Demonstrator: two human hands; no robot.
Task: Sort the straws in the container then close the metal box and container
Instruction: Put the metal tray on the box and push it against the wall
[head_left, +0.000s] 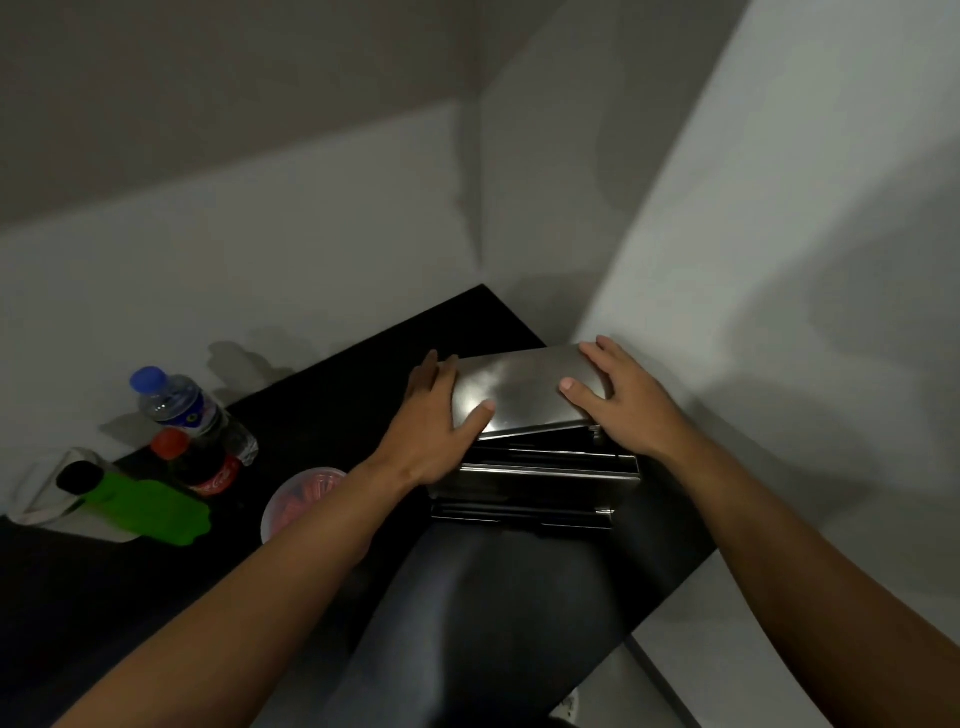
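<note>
A metal box (540, 480) stands on the black counter (332, 405) near the wall corner. Its shiny lid (524, 389) is tilted, with a narrow gap above the box's front edge. My left hand (434, 421) grips the lid's left end, thumb on top. My right hand (626, 400) holds the lid's right end, fingers spread over it. A round clear container (298, 501) with pinkish-red straws inside sits left of the box, partly hidden by my left forearm. Whether it has a lid on I cannot tell.
At the counter's left end stand a water bottle (182, 408) with a blue cap and a cola bottle (205, 465) with a red cap. A green object (148, 506) lies on something white beside them. Walls close in behind and to the right.
</note>
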